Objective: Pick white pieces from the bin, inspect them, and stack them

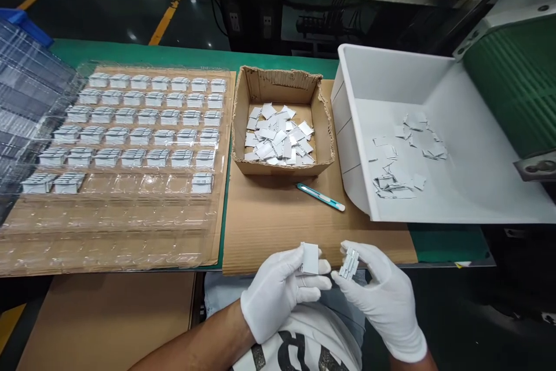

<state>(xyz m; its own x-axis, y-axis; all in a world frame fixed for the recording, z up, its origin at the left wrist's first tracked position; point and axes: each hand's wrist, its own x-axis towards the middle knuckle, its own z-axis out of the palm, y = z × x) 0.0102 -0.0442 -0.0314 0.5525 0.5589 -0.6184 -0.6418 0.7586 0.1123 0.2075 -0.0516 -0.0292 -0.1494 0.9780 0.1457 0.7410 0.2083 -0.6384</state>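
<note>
Both hands wear white gloves and are close together at the table's front edge. My left hand [286,287] grips a small flat white piece [310,259] between thumb and fingers, its broad face toward me. Slightly to the right, my right hand [380,290] pinches a small stack of thin white pieces [349,264], seen along their edges. Beyond them, a cardboard box [282,171] holds a loose heap of white pieces [280,136]. A clear plastic tray [130,209] on the left carries rows of stacked white pieces [141,136] in its pockets.
A turquoise utility knife [320,197] lies on the cardboard sheet [269,217] in front of the box. A white bin [456,203] with scattered pieces stands on the right, under a green conveyor belt [516,81]. Nested clear trays [30,93] are stacked at far left.
</note>
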